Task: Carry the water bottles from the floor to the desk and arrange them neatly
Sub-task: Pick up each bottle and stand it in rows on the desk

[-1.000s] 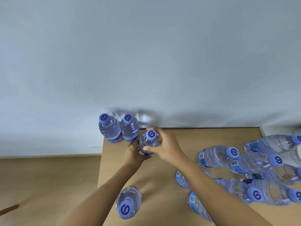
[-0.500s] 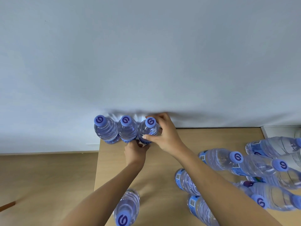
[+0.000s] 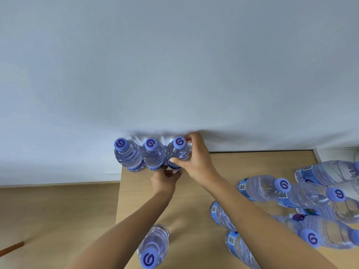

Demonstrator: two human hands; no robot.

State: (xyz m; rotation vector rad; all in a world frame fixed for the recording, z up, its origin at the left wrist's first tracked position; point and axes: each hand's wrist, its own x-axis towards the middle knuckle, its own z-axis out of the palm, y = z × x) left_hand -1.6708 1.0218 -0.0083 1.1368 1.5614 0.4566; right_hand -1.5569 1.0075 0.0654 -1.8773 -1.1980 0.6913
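Against a pale blank wall (image 3: pixel 174 65), the wooden worktop (image 3: pixel 242 166) carried a short row of upright water bottles at its far left corner. Over the last second the third bottle (image 3: pixel 177 153) had been slid from a spot nearer the person back to the wall, and it now stood touching the second bottle (image 3: pixel 152 155), which stood against the first bottle (image 3: pixel 127 154) at the corner; the row had grown from two to three. That suggested this placement was nearly done, with only a release left before the next bottle. The right hand (image 3: pixel 196 160) reached over from the right, its grip still clamped on the third bottle, thumb on the near side and fingers curled round the far side beside the cap. The left hand (image 3: pixel 165 177) lay low at the feet of the second and third bottles, fingertips touching their bases; whether it pinched or merely steadied them could not be told. Many bottles remained unsorted: a loose bottle (image 3: pixel 153 247) stood near the left front edge, and a cluster of bottles (image 3: pixel 303 200) crowded the right side of the worktop.
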